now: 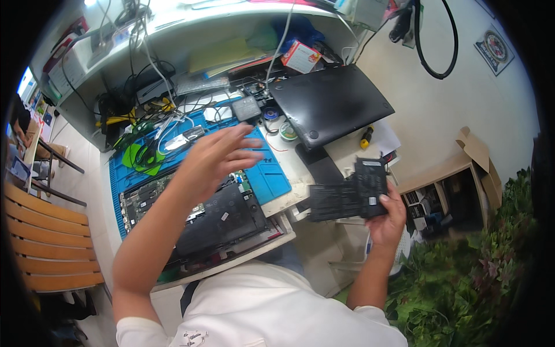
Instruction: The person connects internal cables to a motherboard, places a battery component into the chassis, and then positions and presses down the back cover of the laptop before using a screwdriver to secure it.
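Observation:
My right hand (388,218) grips a black laptop battery (370,188) by its right end, fingers wrapped behind it. The battery looks T- or L-shaped, with a small pale label; I cannot tell whether it is one pack or two overlapping. It is held off the table's right front edge. My left hand (222,153) is raised over the blue repair mat (272,176), fingers apart and holding nothing. Below it lies an opened laptop base (217,222) with its circuit board (144,202) exposed. My left forearm hides part of the base.
A closed black laptop (332,104) rests at the back right. Behind the mat are tangled cables (153,147), a grey adapter (247,108) and solder spools (287,130). A yellow-black bottle (366,137) stands right. A slatted chair (55,240) is left; leafy greenery (462,277) and a shelf (445,191) are right.

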Motion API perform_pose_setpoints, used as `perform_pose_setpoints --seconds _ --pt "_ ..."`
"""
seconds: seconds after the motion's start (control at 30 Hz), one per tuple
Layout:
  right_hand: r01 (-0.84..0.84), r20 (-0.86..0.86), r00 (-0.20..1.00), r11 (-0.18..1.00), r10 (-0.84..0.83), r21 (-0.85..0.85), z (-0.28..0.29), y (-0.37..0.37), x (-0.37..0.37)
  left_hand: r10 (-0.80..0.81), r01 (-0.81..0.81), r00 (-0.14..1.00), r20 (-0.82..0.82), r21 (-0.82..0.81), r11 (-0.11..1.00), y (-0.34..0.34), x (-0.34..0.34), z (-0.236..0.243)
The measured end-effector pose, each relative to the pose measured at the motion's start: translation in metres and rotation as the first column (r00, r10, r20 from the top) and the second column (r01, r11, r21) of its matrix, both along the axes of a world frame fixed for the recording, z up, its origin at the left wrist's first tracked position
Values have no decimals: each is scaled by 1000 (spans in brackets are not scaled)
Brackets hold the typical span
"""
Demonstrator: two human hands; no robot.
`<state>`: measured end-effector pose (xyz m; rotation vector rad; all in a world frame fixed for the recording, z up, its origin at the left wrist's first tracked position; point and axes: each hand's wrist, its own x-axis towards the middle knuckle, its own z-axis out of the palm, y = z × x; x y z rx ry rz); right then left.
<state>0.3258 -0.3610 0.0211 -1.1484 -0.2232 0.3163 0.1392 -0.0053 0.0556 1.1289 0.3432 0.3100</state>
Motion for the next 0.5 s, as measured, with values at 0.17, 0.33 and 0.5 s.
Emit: perform_pose_setpoints --seconds 0.17,0.33,0.5 --pt "111 -4 994 993 -111 30 -25 -69 38 28 -49 989 -148 -136 989 -14 119 -43" --pt "178 -82 981 984 -176 18 -41 -94 45 70 -72 997 -20 -217 974 -30 159 -48" --pt "198 -95 976 980 -197 -1 -49 -84 69 195 -171 978 74 -248 954 -39 179 -23"
